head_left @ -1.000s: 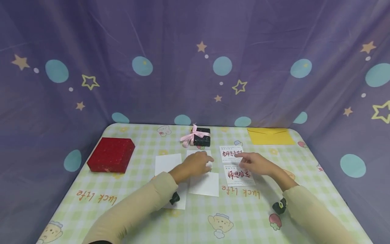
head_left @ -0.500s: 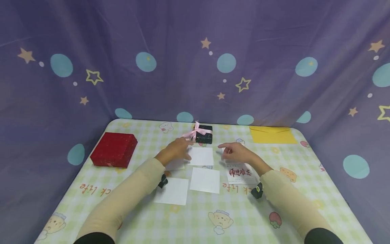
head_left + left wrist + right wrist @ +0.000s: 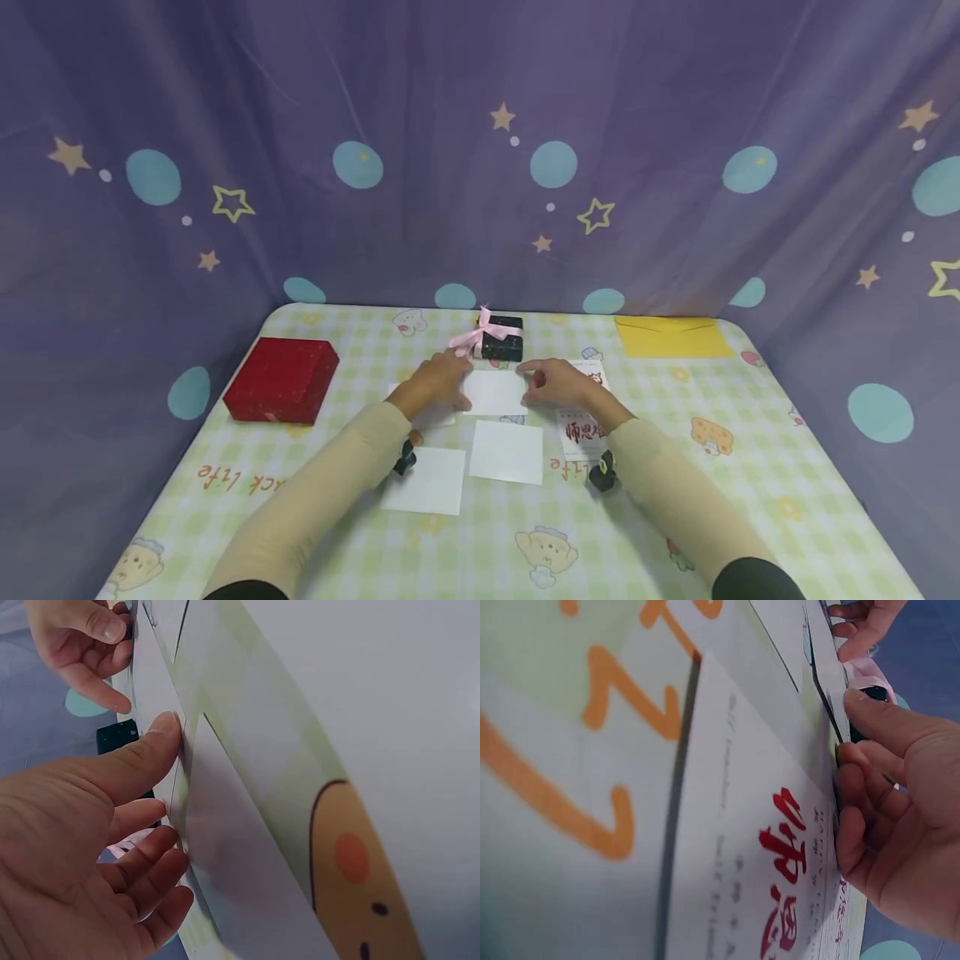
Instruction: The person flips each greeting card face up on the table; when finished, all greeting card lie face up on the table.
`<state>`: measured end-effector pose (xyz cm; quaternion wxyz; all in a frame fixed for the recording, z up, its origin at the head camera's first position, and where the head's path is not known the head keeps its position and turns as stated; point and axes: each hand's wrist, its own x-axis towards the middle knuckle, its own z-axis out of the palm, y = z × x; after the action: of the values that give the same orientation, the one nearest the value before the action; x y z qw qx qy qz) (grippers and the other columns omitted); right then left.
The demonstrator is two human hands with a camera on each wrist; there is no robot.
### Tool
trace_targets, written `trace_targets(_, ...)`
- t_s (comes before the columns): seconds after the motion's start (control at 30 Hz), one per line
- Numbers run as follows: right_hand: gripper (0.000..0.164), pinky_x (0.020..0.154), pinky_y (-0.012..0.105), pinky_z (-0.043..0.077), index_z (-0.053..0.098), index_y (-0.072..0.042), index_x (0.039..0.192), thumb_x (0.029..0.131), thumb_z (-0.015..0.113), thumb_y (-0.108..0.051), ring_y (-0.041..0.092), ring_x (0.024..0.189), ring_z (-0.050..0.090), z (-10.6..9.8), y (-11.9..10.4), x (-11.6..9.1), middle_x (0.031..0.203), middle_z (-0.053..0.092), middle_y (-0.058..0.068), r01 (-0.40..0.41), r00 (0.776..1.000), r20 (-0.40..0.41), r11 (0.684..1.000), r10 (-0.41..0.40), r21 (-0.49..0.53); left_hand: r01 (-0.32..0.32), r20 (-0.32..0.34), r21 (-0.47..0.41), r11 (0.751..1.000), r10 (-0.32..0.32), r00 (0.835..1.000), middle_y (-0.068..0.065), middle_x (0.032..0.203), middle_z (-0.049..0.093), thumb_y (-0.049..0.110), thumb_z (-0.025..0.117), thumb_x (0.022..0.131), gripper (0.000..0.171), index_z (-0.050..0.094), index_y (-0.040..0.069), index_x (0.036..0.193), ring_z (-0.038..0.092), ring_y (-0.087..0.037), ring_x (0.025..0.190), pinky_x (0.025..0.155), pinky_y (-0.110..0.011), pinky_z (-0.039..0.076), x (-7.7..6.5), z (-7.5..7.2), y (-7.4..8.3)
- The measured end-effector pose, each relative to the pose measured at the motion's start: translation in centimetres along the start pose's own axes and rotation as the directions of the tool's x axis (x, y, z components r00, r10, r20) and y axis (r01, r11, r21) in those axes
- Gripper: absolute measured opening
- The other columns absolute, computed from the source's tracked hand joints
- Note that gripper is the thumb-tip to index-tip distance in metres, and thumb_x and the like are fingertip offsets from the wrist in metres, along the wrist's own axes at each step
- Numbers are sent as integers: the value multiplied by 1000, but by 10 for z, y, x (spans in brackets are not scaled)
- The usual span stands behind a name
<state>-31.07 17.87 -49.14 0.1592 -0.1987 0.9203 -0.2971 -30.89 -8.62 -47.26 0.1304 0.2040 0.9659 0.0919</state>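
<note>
In the head view a blank white card (image 3: 493, 393) lies at the back middle. My left hand (image 3: 437, 382) is at its left edge, thumb towards me and fingers further back. At the opposite edge my right hand (image 3: 561, 385) reaches the card, its index finger by the far corner and its thumb by the near one. Close up in the left wrist view, the left thumb (image 3: 161, 739) touches the card's border, fingers loosely bent. Beneath the right wrist are two cards with red writing, the nearer card (image 3: 581, 433) and the farther card (image 3: 600, 372), both partly covered.
More blank cards lie nearby: one card (image 3: 506, 452) in front, one card (image 3: 429, 483) at front left, and one card (image 3: 442, 415) mostly under the left hand. Behind stands a small black box (image 3: 502, 346) with a pink bow. A red box (image 3: 281, 379) sits left, a yellow envelope (image 3: 675, 337) back right.
The left hand first moved left off the back middle card, then stayed at its left edge. The right hand moved left from the printed cards to that card's right edge.
</note>
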Motion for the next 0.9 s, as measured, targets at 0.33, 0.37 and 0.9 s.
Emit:
trace_targets(0.33,66,73,29,47,56,-15,143,84,83,-22,14,77,56,5,-8,1,88,63,0,-47,999,-22,998,46,-36,38,-17,-53,998,-39,999,-16,139,58,34,90,75,70,61,10,134,55,-37,123,105,-53,46,-5,-1,6)
trace_targets(0.37,65,74,29,48,56,-15,142,83,84,-22,14,77,57,5,-8,1,89,63,0,-52,998,-22,998,51,-36,41,-16,-61,997,-42,999,-16,139,57,33,90,75,70,61,10,134,55,-37,123,106,-52,46,-5,-2,6)
trace_targets(0.9,68,74,29,47,54,-16,140,80,86,-20,16,78,57,0,-14,7,90,63,2,-103,994,29,995,103,-11,68,55,9,998,-68,996,-21,144,48,34,93,72,80,56,5,136,48,-39,127,109,-53,45,10,-5,11)
